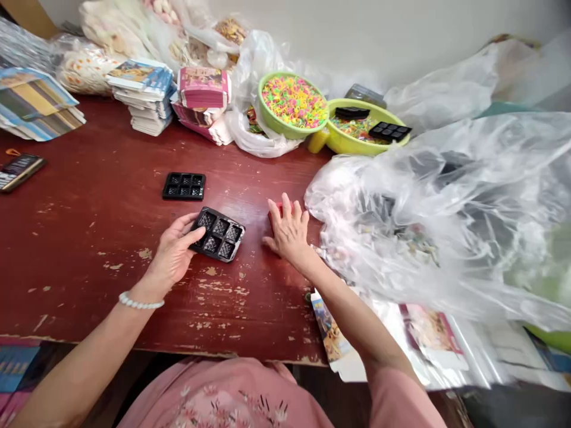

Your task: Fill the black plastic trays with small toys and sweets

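The left hand (172, 249) is clamped on the left edge of one black six-cavity tray (219, 233) over the counter (102, 220); one matching tray (184, 186) lies flat just beyond. The right hand (288, 229), fingers spread apart, partly covers one red object (280, 208). Two bowls stand at the rear: one green bowl (275, 123), one yellow-green bowl (354, 144).

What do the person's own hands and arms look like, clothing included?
Both are gloveless. The left hand has a bracelet of pale round beads at its wrist; the right hand has none. A short pink sleeve shows on the right arm.
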`<state>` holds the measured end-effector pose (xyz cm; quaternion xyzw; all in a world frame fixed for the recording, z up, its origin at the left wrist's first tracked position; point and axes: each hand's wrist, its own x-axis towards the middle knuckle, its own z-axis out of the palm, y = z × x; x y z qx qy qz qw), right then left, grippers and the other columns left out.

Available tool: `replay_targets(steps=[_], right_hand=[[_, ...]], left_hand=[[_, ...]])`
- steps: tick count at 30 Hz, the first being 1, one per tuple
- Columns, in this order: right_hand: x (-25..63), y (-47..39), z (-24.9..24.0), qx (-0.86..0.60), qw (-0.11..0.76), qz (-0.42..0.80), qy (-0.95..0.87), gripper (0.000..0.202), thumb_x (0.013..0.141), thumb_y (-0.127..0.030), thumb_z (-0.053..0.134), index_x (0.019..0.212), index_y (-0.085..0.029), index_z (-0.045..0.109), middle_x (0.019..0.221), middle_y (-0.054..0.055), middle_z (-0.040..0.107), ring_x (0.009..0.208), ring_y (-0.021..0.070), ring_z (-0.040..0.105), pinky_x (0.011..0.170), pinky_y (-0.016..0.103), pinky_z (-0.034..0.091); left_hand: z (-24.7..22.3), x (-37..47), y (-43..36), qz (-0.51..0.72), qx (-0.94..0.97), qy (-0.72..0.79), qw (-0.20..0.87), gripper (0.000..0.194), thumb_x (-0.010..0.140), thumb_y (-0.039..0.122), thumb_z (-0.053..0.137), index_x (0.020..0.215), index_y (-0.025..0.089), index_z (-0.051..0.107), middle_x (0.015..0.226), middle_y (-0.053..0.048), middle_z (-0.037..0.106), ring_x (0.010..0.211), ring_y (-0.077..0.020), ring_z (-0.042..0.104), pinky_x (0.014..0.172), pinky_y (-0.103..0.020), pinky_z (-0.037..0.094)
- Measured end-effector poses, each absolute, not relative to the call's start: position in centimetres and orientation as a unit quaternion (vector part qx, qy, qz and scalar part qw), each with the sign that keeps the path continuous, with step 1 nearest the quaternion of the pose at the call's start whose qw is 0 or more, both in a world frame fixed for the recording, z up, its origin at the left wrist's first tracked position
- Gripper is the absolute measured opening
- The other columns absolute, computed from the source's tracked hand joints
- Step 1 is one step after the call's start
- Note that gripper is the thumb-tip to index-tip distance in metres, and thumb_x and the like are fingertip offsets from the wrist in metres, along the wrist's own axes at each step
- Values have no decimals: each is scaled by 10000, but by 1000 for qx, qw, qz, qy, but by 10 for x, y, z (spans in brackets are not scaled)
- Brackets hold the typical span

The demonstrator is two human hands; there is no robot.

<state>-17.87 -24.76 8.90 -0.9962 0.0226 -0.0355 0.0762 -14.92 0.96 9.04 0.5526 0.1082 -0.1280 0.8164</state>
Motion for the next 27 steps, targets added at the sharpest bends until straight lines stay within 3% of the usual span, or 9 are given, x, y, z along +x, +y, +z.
replay_targets(steps=[2,5,8,12,16,19,21,23,27], right_hand=[[-167,-251,81,-995,70,15,75,1054,695,-167,872,1603,-297,354,1721,190,197,1353,532,465,978,735,485],[-161,-260,77,-992,75,37,97,1027,734,-128,819,1614,-357,342,1732,160,163,1268,478,541,892,663,560],[-163,-280,81,-989,65,30,132,1026,714,-109,827,1596,-365,370,1717,156,179,1277,462,549,933,641,555],[-167,-318,95,-980,51,25,193,1030,700,-124,862,1596,-283,377,1666,221,257,1307,464,542,1030,629,496],[-171,-316,111,-977,21,-40,207,1044,738,-220,883,1622,-204,330,1667,277,247,1443,546,363,1081,737,385],[-184,-264,117,-989,117,-90,29,1129,799,-483,843,1664,-177,186,1666,263,268,1511,470,305,1171,694,332],[-198,-216,114,-971,196,-50,-125,1247,731,-621,849,1673,-210,144,1672,215,284,1523,428,310,1208,656,326],[-208,-173,107,-962,217,-19,-165,1313,665,-612,880,1675,-212,143,1667,212,291,1476,461,357,1174,688,350],[-217,-142,93,-957,263,-60,-103,1125,735,-440,790,1662,-213,194,1495,218,490,1277,423,534,1044,640,484]], left_hand=[[84,-154,23,-134,548,120,817,570,622,238,962,1138,198,723,1133,-54,755,968,-201,701,803,-276,586],[76,-162,43,-138,543,126,819,532,637,240,956,1117,200,731,1130,-44,749,953,-183,699,804,-260,585],[73,-169,62,-139,546,133,815,538,630,241,962,1115,201,735,1136,-50,748,963,-188,699,815,-261,585],[73,-181,79,-130,534,158,820,574,605,229,967,1125,179,727,1103,-57,747,946,-180,692,836,-267,576],[71,-189,77,-124,508,164,837,559,609,215,950,1107,165,702,1048,-52,734,904,-163,672,796,-255,551],[72,-191,58,-107,495,150,849,579,605,221,944,1115,168,675,1025,-46,718,914,-165,657,803,-259,531],[76,-194,37,-102,483,129,860,587,612,244,937,1122,171,655,1039,-49,705,949,-178,651,839,-280,525],[81,-198,18,-110,471,103,869,572,644,278,923,1129,183,635,1072,-55,693,994,-198,648,877,-309,523],[95,-207,9,-96,493,20,864,522,731,319,897,1163,212,625,1173,-65,677,1080,-218,642,920,-335,519]])
